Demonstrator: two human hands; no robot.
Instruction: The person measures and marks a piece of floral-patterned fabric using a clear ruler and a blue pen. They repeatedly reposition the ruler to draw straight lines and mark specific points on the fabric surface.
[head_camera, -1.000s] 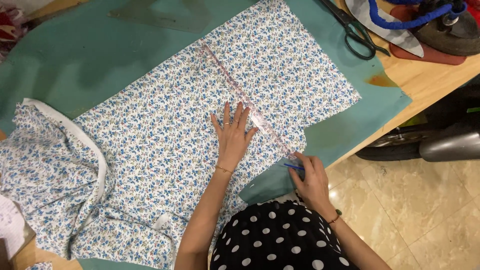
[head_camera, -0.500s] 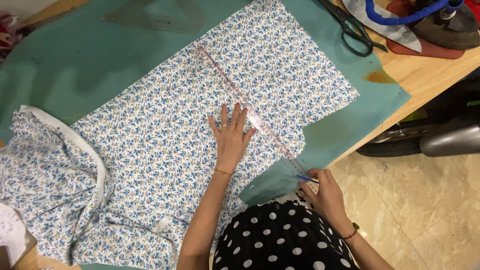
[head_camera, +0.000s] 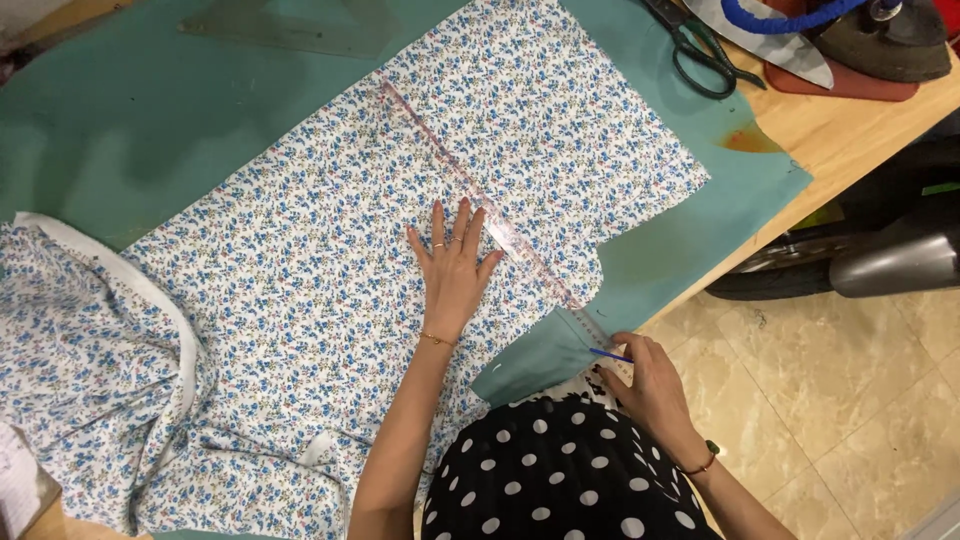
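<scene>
A white fabric with small blue flowers (head_camera: 330, 260) lies spread on a green mat (head_camera: 150, 110). A long clear ruler (head_camera: 470, 195) runs diagonally across the cloth. My left hand (head_camera: 450, 270) lies flat with fingers spread on the fabric, fingertips touching the ruler's edge. My right hand (head_camera: 645, 385) is at the ruler's near end, past the table edge, pinching a thin blue pencil (head_camera: 610, 354) whose tip points at the ruler.
Black scissors (head_camera: 700, 50) and an iron (head_camera: 880, 40) with a blue cord rest at the far right on the wooden table (head_camera: 850, 140). A clear set square (head_camera: 290, 25) lies at the top. Bunched fabric (head_camera: 80, 340) piles at the left. A dark vehicle wheel (head_camera: 860, 250) stands beside the table.
My right hand with the pencil has slid back along the ruler, from the fabric's edge to the ruler's near end. My left hand has stayed pressed on the fabric.
</scene>
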